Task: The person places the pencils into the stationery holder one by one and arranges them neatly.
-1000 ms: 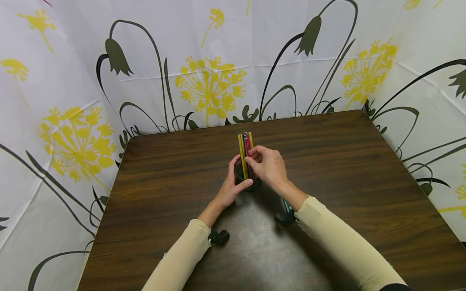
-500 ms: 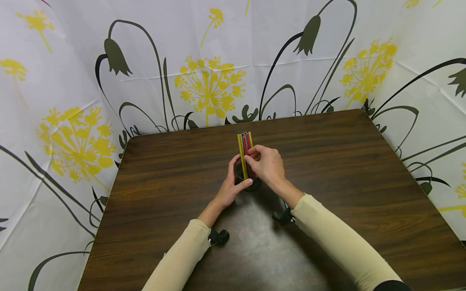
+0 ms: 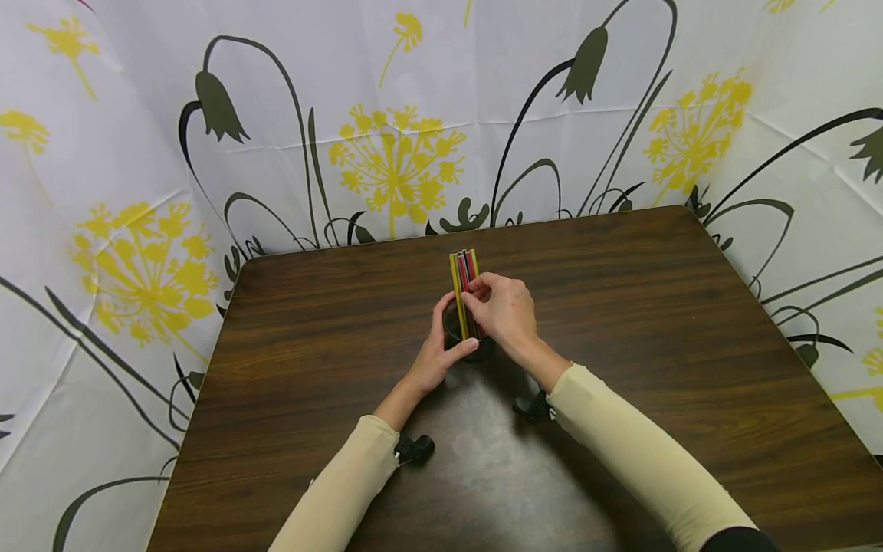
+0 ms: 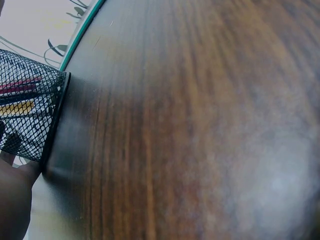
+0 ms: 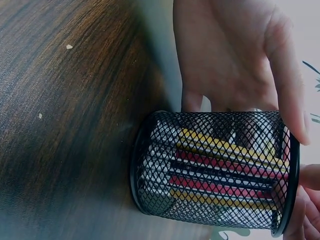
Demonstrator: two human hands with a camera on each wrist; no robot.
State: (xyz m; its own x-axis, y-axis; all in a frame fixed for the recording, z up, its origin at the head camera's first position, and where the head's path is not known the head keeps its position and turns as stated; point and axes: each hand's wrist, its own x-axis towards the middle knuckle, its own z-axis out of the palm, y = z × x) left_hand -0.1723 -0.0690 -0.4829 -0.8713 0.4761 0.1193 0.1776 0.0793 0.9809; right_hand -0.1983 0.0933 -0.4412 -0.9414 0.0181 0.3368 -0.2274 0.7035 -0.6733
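Two hands at a mesh pencil cup, centre of the head view

The left hand (image 3: 437,354) curls round the black mesh cup (image 5: 215,167), thumb across its near wall; light, stiff wire, likely tippy under tall contents, so the wall is the sensible hold. The right hand (image 3: 507,310) pinches the pencils (image 3: 464,270), slim, rigid and smooth, just above the rim, mid-table (image 3: 655,307).

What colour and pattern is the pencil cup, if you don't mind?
Black wire mesh; the cup shows best in the right wrist view.
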